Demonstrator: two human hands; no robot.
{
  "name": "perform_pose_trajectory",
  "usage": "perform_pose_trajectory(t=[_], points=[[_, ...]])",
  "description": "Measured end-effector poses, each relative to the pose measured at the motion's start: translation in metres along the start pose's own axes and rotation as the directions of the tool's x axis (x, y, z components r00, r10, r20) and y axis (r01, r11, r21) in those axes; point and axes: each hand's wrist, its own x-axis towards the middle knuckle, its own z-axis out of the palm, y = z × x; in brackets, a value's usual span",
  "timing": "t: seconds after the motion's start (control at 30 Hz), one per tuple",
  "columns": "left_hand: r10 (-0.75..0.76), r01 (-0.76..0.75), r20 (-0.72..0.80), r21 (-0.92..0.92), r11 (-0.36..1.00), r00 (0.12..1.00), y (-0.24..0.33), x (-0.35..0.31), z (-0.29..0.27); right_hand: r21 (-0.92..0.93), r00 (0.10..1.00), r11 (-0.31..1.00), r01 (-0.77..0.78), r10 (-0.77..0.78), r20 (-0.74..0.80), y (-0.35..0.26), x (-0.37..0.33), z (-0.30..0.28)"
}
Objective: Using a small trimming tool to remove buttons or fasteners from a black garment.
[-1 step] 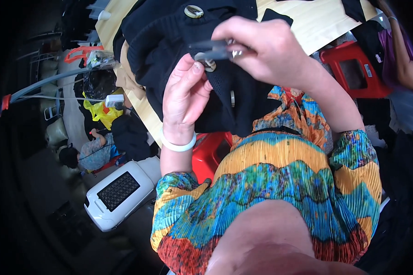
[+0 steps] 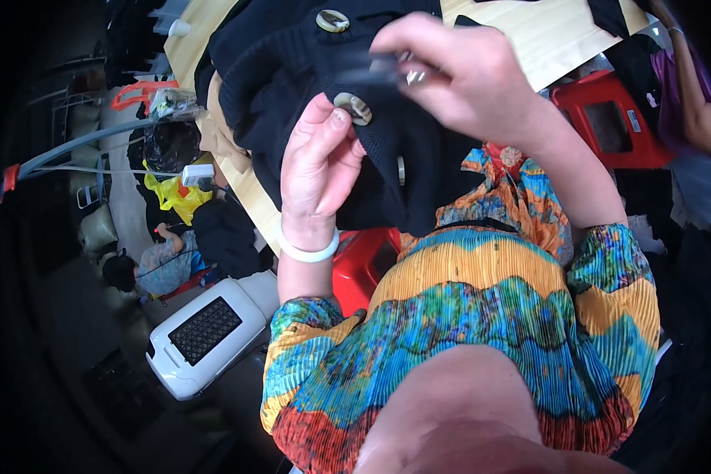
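A black knitted garment (image 2: 268, 103) with marbled cream-and-brown buttons lies bunched over the near part of the table. My left hand (image 2: 321, 158), a pale bangle (image 2: 308, 246) at its wrist, pinches one button (image 2: 354, 109) between thumb and fingers. Another large button (image 2: 332, 20) sits farther up on the cloth, and a third (image 2: 401, 170) shows edge-on below. Closed around what look like small metal thread snips (image 2: 413, 77), my right hand (image 2: 470, 83) is above the garment, just right of the pinched button. Motion smears the blades, so their opening is unclear.
The pale wooden table (image 2: 521, 47) extends beyond the garment. Red stools stand at right (image 2: 608, 118) and under the table edge (image 2: 363, 268). A white machine housing (image 2: 213, 332) is at lower left. Another person's arm (image 2: 695, 95) is at far right; someone sits (image 2: 162, 261) at left.
My right hand has drawn the snips slightly up and to the right, off the button, whose face now shows more fully. My left hand keeps its pinch in the same place.
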Motion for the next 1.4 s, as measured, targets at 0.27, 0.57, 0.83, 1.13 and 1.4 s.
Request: perform_pose_trajectory(t=[0.27,0.57,0.83,1.13,1.4], points=[[0.136,-0.134,0.055,-0.029,0.990,0.989,-0.007,-0.002,-0.001,0.507,0.924,0.801,-0.318,0.383,-0.026,-0.014,-0.035,-0.013],[0.205,-0.205,0.034,-0.008,0.979,0.978,-0.011,-0.001,0.001,0.596,0.845,0.616,-0.514,0.484,0.228,-0.041,-0.056,0.004],[0.235,-0.236,0.044,0.013,0.972,0.971,-0.017,-0.003,0.003,0.573,0.841,0.629,-0.526,0.485,0.239,-0.035,-0.056,0.007],[0.243,-0.246,0.053,0.047,0.968,0.968,-0.019,-0.003,0.004,0.588,0.871,0.664,-0.463,0.465,0.160,-0.034,-0.055,0.013],[0.241,-0.243,0.068,0.029,0.969,0.968,-0.022,-0.003,0.002,0.531,0.877,0.714,-0.456,0.462,0.132,-0.032,-0.056,0.016]])
